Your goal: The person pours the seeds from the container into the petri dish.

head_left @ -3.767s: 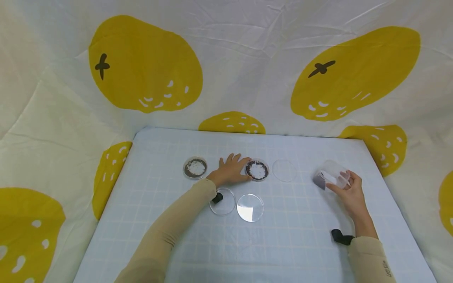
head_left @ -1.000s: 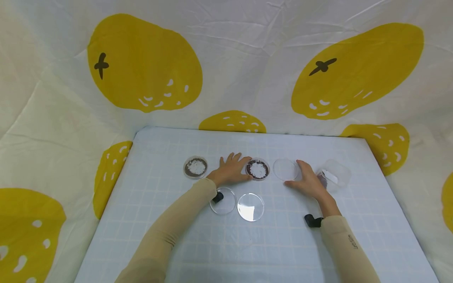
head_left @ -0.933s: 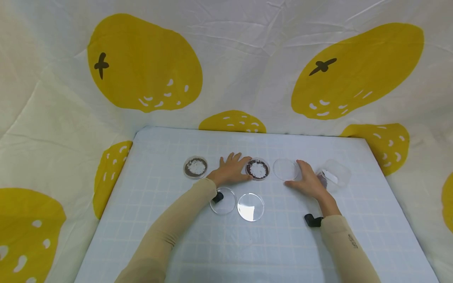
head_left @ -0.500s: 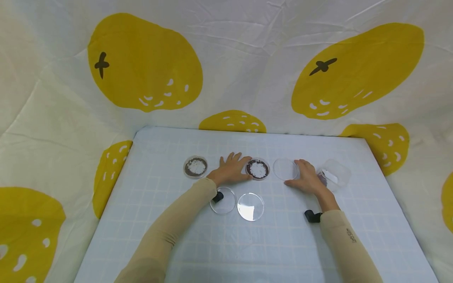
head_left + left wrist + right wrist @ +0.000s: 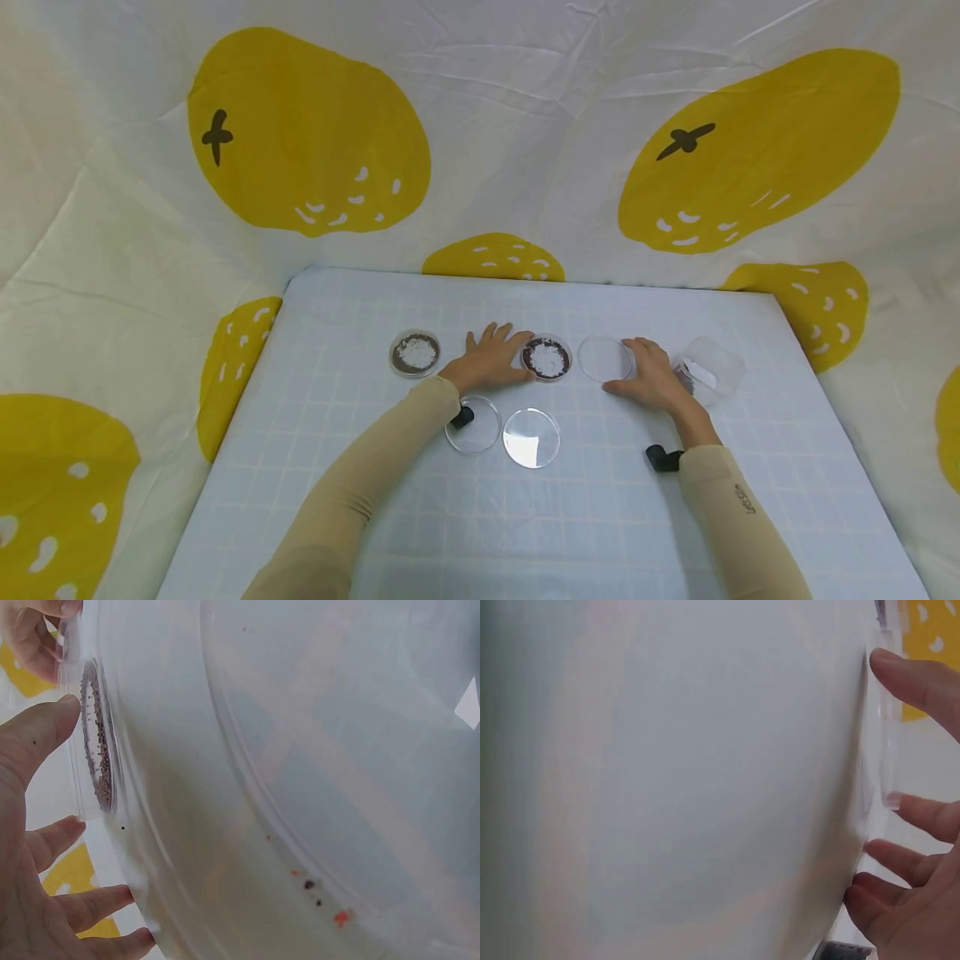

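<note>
My left hand (image 5: 489, 362) rests on the table, thumb and index finger spread across the rim of a petri dish (image 5: 546, 358) and holding it. That dish holds dark granules topped with a patch of white bits; the left wrist view shows it edge-on (image 5: 97, 742). My right hand (image 5: 651, 377) grips the right rim of a clear petri dish (image 5: 600, 360) between thumb and index finger, with no granules in it. The right wrist view shows fingertips at that dish's edge (image 5: 889, 742), the other fingers on the table. Further left stands another filled petri dish (image 5: 416, 353).
Two clear round dishes or lids, one left (image 5: 483, 427) and one right (image 5: 532, 438), lie nearer the front; the left one is partly behind the black wrist camera (image 5: 462, 417). A clear plastic tub (image 5: 720, 367) with something dark in it stands right of my right hand. Patterned cloth hangs behind the table.
My right hand has let go of the plastic tub and moved left to the clear petri dish. Over the last second its fingers have drawn in slightly. My left hand stays at the filled dish.
</note>
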`<state>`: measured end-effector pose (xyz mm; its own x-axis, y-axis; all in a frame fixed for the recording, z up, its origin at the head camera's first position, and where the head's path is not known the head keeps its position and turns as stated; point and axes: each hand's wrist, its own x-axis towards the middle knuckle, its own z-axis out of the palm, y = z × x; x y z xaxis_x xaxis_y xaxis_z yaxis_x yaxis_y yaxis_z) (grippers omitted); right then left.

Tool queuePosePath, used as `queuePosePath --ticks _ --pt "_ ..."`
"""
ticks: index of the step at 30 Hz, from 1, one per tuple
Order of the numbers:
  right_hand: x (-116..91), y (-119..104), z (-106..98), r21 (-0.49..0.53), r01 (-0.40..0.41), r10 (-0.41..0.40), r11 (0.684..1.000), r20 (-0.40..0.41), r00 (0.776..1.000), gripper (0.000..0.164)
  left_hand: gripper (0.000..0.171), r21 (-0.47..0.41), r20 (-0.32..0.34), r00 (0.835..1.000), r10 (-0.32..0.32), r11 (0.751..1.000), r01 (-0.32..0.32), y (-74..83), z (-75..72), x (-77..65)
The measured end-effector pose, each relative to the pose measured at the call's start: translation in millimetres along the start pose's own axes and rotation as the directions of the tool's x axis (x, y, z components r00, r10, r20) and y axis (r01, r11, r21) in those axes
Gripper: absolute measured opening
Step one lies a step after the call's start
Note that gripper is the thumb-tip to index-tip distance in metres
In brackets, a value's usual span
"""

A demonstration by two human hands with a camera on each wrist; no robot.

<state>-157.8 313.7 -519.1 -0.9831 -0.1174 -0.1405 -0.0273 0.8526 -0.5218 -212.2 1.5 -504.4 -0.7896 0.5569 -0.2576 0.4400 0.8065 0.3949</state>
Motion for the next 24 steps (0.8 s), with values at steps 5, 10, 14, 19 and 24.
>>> queuePosePath --ticks 5,10,14,19,24 --pt "-1 -2 1 0.021 -0.005 0.005 1.000 -0.002 1.000 0.096 0.076 0.005 0.001 1.000 -0.007 1.000 0.007 -0.2 1.0 0.7" --pt "-2 -5 1 0.039 0.022 -0.021 0.999 -0.012 1.000 0.095 0.076 0.000 -0.003 1.000 -0.005 1.000 0.005 0.0 0.7 0.7" --pt "-2 -7 1 0.055 0.039 -0.038 0.998 -0.021 0.999 0.094 0.076 0.001 0.000 1.000 -0.004 1.000 0.004 0.1 0.6 1.1" --pt "-4 -10 0 0.078 0.044 -0.041 0.996 -0.039 0.998 0.096 0.076 0.004 0.006 1.000 -0.004 1.000 0.004 0.3 -0.4 0.9" --pt "-4 -11 -1 0.087 0.042 -0.038 0.995 -0.054 0.998 0.099 0.076 0.008 0.003 1.000 -0.004 1.000 0.004 0.2 -0.3 0.9"
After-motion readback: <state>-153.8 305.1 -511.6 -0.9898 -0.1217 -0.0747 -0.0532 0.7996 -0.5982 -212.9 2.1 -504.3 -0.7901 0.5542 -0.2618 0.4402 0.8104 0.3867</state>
